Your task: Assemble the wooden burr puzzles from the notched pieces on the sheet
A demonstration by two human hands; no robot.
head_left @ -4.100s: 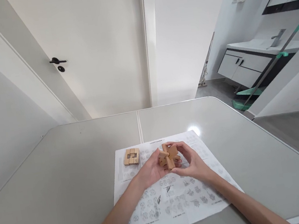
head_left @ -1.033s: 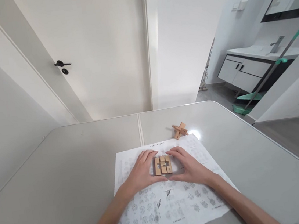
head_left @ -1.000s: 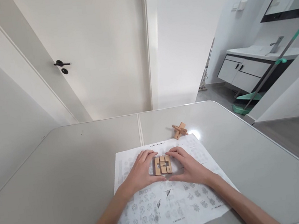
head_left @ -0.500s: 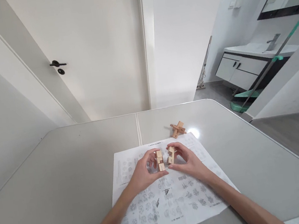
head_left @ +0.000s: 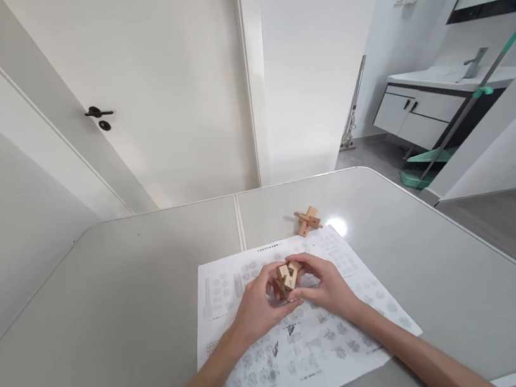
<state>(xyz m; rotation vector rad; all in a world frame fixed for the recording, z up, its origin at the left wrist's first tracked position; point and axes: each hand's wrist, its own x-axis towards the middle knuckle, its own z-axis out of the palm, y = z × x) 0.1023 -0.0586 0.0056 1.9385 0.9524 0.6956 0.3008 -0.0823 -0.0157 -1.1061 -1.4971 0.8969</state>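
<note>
Light wooden puzzle pieces (head_left: 287, 276) are held between both hands, just above a printed instruction sheet (head_left: 303, 347). My left hand (head_left: 256, 301) is closed on the pieces from the left, fingers curled round them. My right hand (head_left: 325, 285) is closed on them from the right, with fingertips on top. The hands hide most of the pieces, so their exact shape is unclear. An assembled wooden cross-shaped puzzle (head_left: 308, 219) lies on the grey table (head_left: 112, 316), beyond the sheet's far edge.
The table's rounded right edge (head_left: 460, 235) borders an open floor. A white door with a black handle (head_left: 97, 113) stands behind the table. A vanity cabinet (head_left: 423, 109) and a green mop (head_left: 426, 163) are at the right.
The cross puzzle was in my hands, then set down beyond the sheet. The flat block of pieces was drawn to the middle, split between the hands, and is now brought together again.
</note>
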